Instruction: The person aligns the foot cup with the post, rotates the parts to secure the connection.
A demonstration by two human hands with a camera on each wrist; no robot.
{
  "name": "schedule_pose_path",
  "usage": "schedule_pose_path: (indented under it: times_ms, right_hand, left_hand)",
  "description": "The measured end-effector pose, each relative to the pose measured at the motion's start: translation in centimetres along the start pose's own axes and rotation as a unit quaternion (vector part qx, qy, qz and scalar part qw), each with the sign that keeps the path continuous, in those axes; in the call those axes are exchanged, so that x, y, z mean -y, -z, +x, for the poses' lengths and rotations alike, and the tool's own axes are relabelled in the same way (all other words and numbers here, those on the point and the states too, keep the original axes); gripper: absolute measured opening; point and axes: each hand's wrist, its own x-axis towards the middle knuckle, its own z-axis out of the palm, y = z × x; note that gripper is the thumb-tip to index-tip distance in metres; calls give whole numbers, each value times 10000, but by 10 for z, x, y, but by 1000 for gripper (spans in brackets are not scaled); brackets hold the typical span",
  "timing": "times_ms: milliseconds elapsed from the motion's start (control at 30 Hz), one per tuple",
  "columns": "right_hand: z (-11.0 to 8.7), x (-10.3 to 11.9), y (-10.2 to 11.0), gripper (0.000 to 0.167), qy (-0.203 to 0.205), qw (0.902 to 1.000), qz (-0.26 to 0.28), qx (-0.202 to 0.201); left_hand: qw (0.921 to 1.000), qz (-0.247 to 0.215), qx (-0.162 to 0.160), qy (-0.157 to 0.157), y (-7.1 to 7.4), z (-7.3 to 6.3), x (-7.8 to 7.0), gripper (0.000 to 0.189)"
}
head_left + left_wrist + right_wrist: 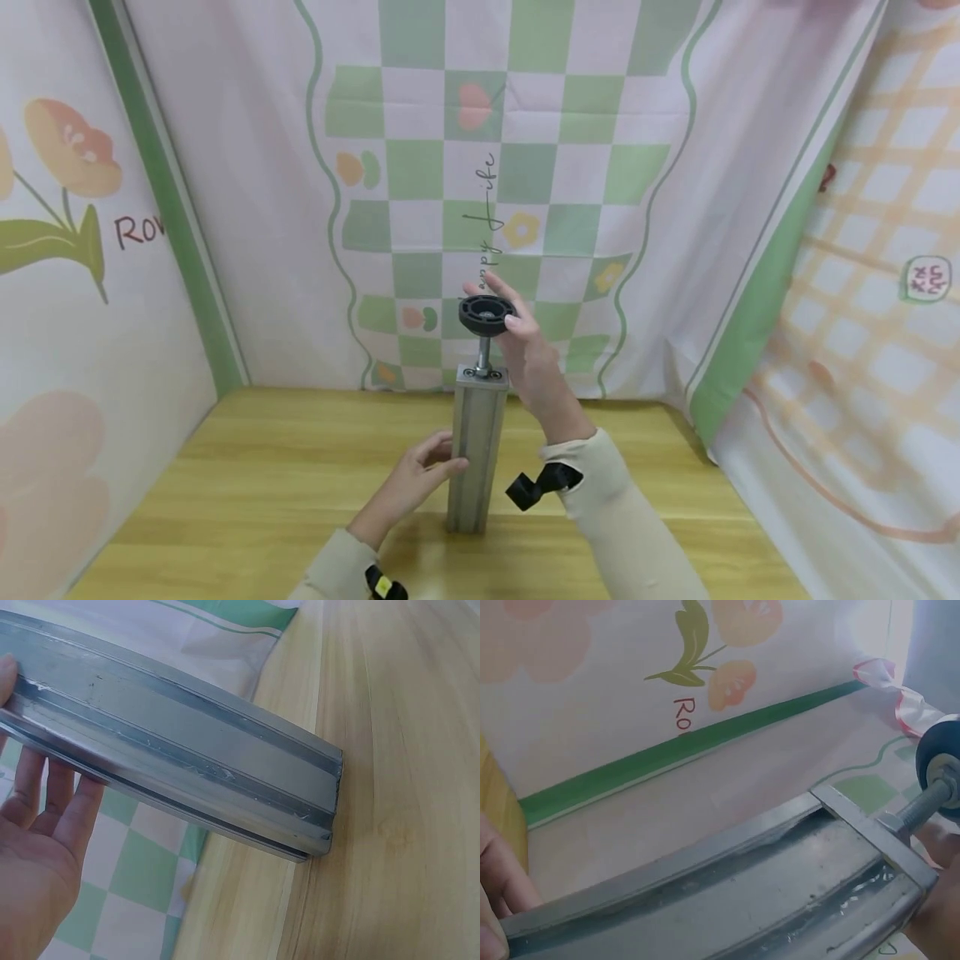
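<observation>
An aluminium extrusion profile (476, 458) stands upright on the wooden table, its grooved sides also visible in the left wrist view. A metal end plate (482, 379) caps its top. From that plate rises a threaded stud (483, 354) with a nut at its base, carrying a black round leveling foot (486, 327) with its hollow side up. My left hand (411, 483) grips the profile around mid-height, thumb in front and fingers behind. At the top, my right hand (536, 367) holds the foot's rim, thumb on the near right edge; its other fingers are partly hidden behind.
The wooden table (315, 450) has its back edge against a hanging cloth (285, 250) with a green checkered print. Printed cloths also hang at the left (60, 333) and right (862, 400). A black strap (558, 477) sits around my right sleeve.
</observation>
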Motion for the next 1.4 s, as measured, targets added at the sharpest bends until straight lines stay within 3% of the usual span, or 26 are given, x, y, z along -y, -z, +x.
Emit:
schedule_pose_path:
  times_ms: [233,633,1000,1100,1300,1400]
  right_hand:
    - [-1,4,5,67,-123,9995,113,282]
    - [-3,5,12,62,-58,9993,-376,-55]
    - [-2,11,9,63,-423,9962,-653,-398]
    - [0,14,4,62,-521,9898,-1127,-693]
    - [2,17,-6,67,-253,9601,-2497,-1237]
    - [1,17,-6,73,-51,9604,-2571,-1078]
  left_hand:
    - [10000,-5,5,79,0,-1,0,38]
    - [10000,-30,16,51,-1,-3,-5,38]
    - [9999,-51,26,102,-1,-2,-3,39]
    - [9999,-76,27,92,-1,-2,-3,38]
    - [9999,-123,37,21,0,-1,-2,36]
    - [9999,-95,44,61,0,-1,-1,36]
